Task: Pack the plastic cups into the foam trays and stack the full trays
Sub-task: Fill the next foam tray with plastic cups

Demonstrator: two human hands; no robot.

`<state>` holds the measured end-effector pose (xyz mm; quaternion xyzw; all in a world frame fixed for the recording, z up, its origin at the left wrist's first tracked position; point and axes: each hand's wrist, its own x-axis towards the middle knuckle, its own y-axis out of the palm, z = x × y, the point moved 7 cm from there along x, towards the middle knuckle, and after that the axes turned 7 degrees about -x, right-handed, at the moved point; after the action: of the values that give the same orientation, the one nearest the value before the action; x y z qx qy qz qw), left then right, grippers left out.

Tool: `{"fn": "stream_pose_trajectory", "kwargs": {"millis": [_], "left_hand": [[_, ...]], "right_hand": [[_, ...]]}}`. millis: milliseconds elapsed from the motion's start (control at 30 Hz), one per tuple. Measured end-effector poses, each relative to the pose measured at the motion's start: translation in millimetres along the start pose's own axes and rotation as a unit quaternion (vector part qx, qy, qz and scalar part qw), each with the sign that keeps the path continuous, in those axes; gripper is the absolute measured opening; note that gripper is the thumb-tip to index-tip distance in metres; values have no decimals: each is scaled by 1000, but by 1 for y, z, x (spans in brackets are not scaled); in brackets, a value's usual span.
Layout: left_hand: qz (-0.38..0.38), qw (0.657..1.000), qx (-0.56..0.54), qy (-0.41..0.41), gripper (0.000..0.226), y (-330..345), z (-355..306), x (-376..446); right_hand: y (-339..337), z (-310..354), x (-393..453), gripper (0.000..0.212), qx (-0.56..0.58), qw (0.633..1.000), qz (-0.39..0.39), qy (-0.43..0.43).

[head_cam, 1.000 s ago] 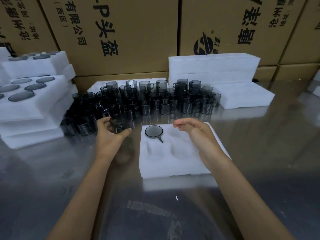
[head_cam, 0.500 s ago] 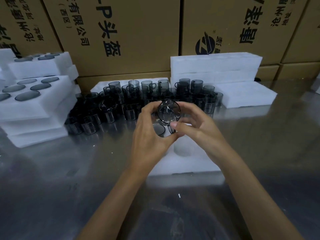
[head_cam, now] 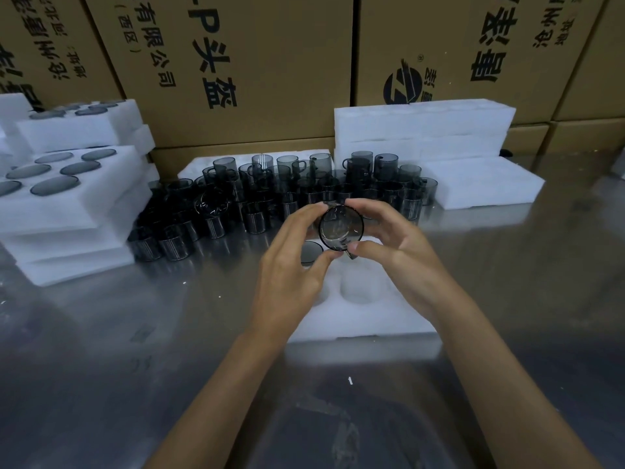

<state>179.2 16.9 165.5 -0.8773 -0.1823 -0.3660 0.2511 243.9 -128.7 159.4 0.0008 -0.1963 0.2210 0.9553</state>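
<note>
at the far left, full foam trays (head_cam: 64, 204) are sitting stacked on the counter (head_cam: 101, 367), grey cups showing as dark discs in their pockets. just right of them, a crowd of loose smoky cups (head_cam: 287, 194) is standing against the cardboard boxes (head_cam: 257, 62). in the middle, the left hand (head_cam: 291, 265) is reaching up from below with its thumb and fingers curled around the left side of a smoky plastic cup (head_cam: 341, 228), pinching its rim. the cup is being held in the air above the open foam tray (head_cam: 365, 319), tipped so its round mouth is facing the camera, its handle pointing down. the right hand (head_cam: 395, 248) is gripping the cup's right side, fingers over the top, thumb under the rim near the handle. one packed cup (head_cam: 310, 252) is already sitting in the tray's far left pocket. to the right, empty foam trays (head_cam: 422, 133) are lying stacked.
</note>
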Motion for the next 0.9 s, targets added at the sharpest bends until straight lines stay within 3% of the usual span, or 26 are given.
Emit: {"fn": "stream_pose_trajectory", "kwargs": {"millis": [233,433,533,633,767,900], "left_hand": [[-2,999,31,-14,56,1,0,0],[42,997,32,-54,52,5,4,10],[109,989,32,-96,56,18,17,23],[171,976,62,-121,61,33,28,27],[145,974,35,-170,51,34,45,20],[140,974,61,-169,49,34,51,19]], "right_hand": [[-11,-9,1,41,12,999,-12,41],[-17,-7,0,34,-17,999,-27,41],[-28,-10,2,25,-98,991,-86,35],[-32,-20,4,18,-183,977,-93,59],[-27,-32,5,26,-257,962,-64,65],[-28,-36,6,36,-333,937,-75,73]]}}
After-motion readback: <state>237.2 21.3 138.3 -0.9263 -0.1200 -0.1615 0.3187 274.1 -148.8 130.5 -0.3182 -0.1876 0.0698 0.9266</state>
